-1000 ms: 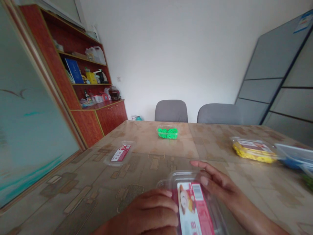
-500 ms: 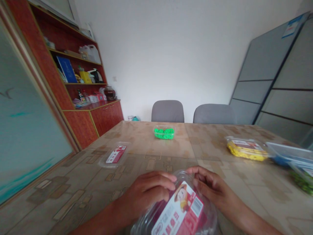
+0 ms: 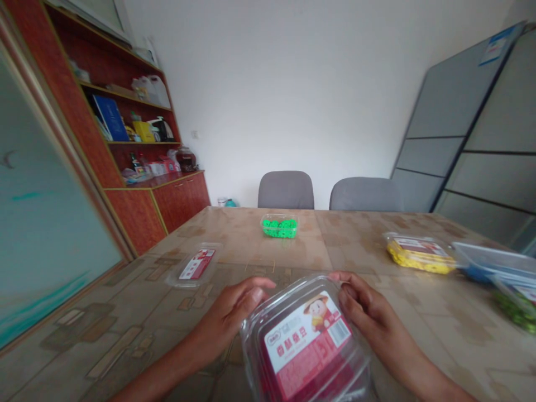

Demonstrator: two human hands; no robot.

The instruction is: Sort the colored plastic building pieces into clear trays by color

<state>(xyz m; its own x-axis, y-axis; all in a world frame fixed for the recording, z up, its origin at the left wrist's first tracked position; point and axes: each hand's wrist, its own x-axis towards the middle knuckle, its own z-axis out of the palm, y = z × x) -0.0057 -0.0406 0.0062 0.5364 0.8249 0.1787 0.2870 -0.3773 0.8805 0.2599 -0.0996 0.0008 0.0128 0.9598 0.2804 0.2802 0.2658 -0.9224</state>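
Note:
A clear plastic box (image 3: 259, 357) with a red and white label is tilted up close in front of me, and dark red contents show through it. My right hand (image 3: 366, 312) pinches its upper right corner between thumb and fingers. At the upper left corner is my left hand (image 3: 234, 307), its index finger stretched out and apart from the thumb; whether it touches the rim I cannot tell. Farther back on the table stands an open clear tub (image 3: 280, 219) of bright green pieces. A clear lid with a similar label (image 3: 196, 264) lies at the left.
On the table (image 3: 301, 251) at the right are a labelled box of yellow pieces (image 3: 419, 258), a clear box with blue contents (image 3: 477, 272) and a box with dark green contents (image 3: 517, 307). Two grey chairs (image 3: 286, 190) stand behind the table. A red-brown cabinet (image 3: 184, 195) is at the left.
The box has turned so its label lies more level and faces me. My left hand has moved left, off the top of the box to its corner. My right hand keeps its corner.

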